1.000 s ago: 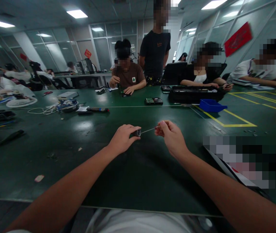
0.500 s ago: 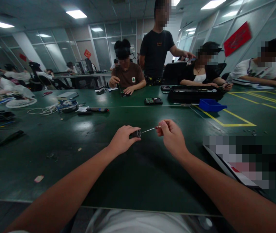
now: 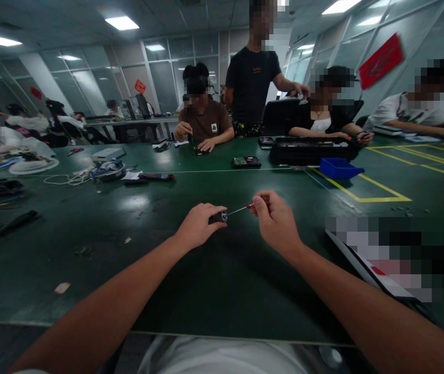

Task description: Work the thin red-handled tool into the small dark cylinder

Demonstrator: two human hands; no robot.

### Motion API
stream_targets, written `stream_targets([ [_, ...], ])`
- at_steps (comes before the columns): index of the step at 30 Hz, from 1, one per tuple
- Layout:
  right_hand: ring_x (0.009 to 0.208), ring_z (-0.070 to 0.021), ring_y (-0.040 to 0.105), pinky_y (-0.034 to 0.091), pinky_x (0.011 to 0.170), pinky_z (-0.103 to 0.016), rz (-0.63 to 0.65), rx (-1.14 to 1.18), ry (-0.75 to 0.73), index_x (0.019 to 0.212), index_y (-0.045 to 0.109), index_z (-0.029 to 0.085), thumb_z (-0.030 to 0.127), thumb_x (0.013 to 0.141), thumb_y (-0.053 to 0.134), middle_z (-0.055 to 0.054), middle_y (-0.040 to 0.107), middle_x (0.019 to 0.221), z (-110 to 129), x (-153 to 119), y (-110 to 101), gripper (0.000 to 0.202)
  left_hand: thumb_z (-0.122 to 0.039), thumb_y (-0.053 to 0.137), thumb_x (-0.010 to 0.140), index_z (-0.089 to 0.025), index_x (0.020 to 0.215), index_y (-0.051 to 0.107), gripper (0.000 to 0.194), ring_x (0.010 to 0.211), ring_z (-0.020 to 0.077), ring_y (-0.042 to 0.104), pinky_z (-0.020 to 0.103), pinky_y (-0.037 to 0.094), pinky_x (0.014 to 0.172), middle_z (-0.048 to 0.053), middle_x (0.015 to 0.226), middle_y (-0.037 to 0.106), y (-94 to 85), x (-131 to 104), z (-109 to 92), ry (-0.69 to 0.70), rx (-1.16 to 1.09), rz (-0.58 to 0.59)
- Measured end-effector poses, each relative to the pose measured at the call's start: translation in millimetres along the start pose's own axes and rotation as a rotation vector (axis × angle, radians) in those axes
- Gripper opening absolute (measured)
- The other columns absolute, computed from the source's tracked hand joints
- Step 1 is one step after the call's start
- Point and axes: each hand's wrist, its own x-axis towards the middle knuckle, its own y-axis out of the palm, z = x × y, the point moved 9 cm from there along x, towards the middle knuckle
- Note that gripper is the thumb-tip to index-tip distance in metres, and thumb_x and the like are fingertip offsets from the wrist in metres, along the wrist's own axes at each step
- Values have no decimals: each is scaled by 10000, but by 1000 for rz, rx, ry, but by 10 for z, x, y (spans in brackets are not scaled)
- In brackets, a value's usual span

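Over the green table, my left hand [image 3: 198, 226] is closed on a small black cylindrical part [image 3: 221, 216], thumb below and fingers above. The part's round end faces right; what exactly it is I cannot make out. My right hand [image 3: 278, 221] grips the reddish handle of a screwdriver [image 3: 238, 210] between thumb and fingers. Its thin metal shaft points left, and the tip meets the round end of the black part. How deep the tip sits is too small to tell.
A blue tray [image 3: 341, 169] and a long black housing [image 3: 313, 150] lie beyond my right hand. An opened device with a green circuit board [image 3: 246, 162] sits ahead. Cables [image 3: 107, 170] and a dark tool [image 3: 155, 177] are at left. Several people work around the table.
The screwdriver's tip has come slightly closer to the black part as my right hand shifted a little left. The part's end has turned slightly. My left hand stays nearly in place.
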Motion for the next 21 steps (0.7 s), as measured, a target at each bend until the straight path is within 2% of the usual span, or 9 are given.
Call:
stream_targets([
  [7,693,-212,631,413,636,-346,-40,-67,23,926,551,241,394,991,443,-42,680,769,-34,28,-71,198,-342,685,905,-237,1310,640,421,1079,250,599,415,462,974,67,1150,690,15,0,18,-15,-10,20],
  [13,725,-220,642,428,656,-356,-62,-61,37,940,556,237,401,993,438,-53,692,806,-51,41,-113,209,-376,678,904,-234,1262,653,385,1087,243,614,406,474,981,64,1154,682,-24,-4,86,-67,-110,-47],
  [17,738,-221,646,441,674,-363,-80,-37,44,945,557,237,406,993,443,-52,689,808,-44,40,-138,209,-339,661,902,-207,1174,657,303,1092,227,616,394,477,995,68,1166,666,-60,8,170,-157,-288,-110],
  [21,717,-214,636,429,663,-359,-106,-40,33,936,555,240,393,989,452,-45,687,796,-35,41,-167,192,-289,528,947,-188,1290,559,359,1028,200,645,378,506,961,93,1181,660,10,18,252,-290,-603,-94],
])
